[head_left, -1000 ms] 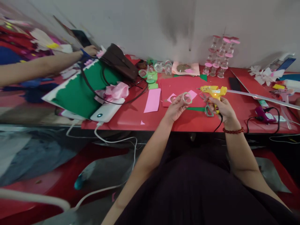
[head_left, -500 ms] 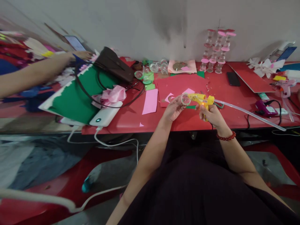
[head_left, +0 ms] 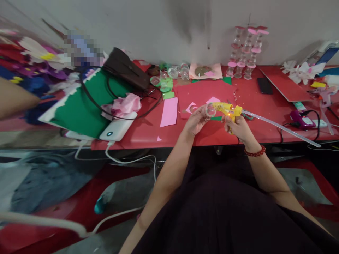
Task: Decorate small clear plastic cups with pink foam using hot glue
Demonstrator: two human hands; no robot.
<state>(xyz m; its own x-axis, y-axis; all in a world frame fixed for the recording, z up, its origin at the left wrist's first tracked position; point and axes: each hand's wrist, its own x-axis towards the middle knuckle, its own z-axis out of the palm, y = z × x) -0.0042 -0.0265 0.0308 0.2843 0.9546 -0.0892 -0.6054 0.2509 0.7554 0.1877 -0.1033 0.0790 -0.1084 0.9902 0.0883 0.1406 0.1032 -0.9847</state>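
A small clear plastic cup (head_left: pixel 210 110) is held by its edge in the fingers of my left hand (head_left: pixel 196 121). My right hand (head_left: pixel 238 128) is wrapped round the handle of a yellow glue gun (head_left: pixel 231 111), whose small orange light is lit. The gun's nozzle end points left, at the cup; whether they touch is too small to tell. From the gun's back a long clear glue stick (head_left: pixel 280 125) sticks out to the right. Under and behind the hands lies a red sheet (head_left: pixel 203 91) with pink paper scraps (head_left: pixel 212 100).
Stacked clear cups with pink discs (head_left: pixel 247 53) stand by the wall. Loose cups (head_left: pixel 165 83), a brown bag (head_left: pixel 127 68), a green board (head_left: pixel 79 106) and a white power bank (head_left: pixel 118 128) are to the left. A black phone (head_left: pixel 264 85) lies right. Another person's arm (head_left: pixel 16 97) is at far left.
The other person's arm has drawn back toward the left edge. The view has shifted slightly. Both my hands keep their hold on the cup and glue gun.
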